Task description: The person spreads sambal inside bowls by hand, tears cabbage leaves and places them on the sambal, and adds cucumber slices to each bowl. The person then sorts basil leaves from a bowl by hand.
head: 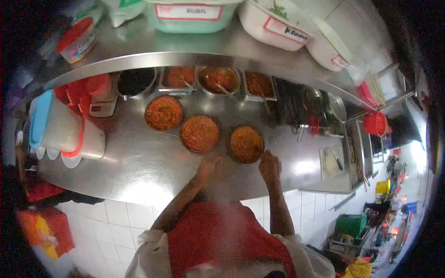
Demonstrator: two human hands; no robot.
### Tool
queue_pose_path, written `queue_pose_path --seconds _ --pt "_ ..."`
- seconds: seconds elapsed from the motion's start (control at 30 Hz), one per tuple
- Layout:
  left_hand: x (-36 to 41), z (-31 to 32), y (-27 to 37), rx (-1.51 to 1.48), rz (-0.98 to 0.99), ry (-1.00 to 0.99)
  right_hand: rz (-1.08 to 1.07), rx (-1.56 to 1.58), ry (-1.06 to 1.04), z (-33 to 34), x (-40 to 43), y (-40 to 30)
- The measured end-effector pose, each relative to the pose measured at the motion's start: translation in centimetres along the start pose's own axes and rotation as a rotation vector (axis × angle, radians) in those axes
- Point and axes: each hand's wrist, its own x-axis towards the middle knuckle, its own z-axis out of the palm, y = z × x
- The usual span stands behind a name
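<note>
Three round dishes of orange-red food stand on the stainless steel counter (146, 166): a left dish (163, 113), a middle dish (199, 134) and a right dish (247, 144). My left hand (209, 166) is a blur just below the middle dish, its fingers indistinct. My right hand (270, 167) has curled fingers beside the lower right rim of the right dish. Whether it grips that rim cannot be made out. Haze over the lower middle of the view softens both hands.
Behind the dishes stand a round pot (218, 80) and two steel pans of red food, each with a utensil. At left are plastic tubs (66, 121) and a kitchen scale (102, 106). An overhead shelf (194, 59) holds labelled containers. A knife (336, 160) lies on a board at right.
</note>
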Motion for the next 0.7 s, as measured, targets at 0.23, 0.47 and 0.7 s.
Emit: queue_pose_path --seconds 0.23,0.47,0.7 --pt "0.2 1.7 -0.5 -0.094 -0.11 -0.11 -0.106 0.047 0.121 -3.1 0.2 -2.8" --pt "-1.1 -4.7 1.6 -0.123 -0.106 -0.126 -0.156 -0.138 0.258 0.2 -2.6 1.7" --pt "-16.6 -16.7 2.3 0.061 -0.209 0.448 0.092 0.535 0.276 -3.0 -0.9 -12.7"
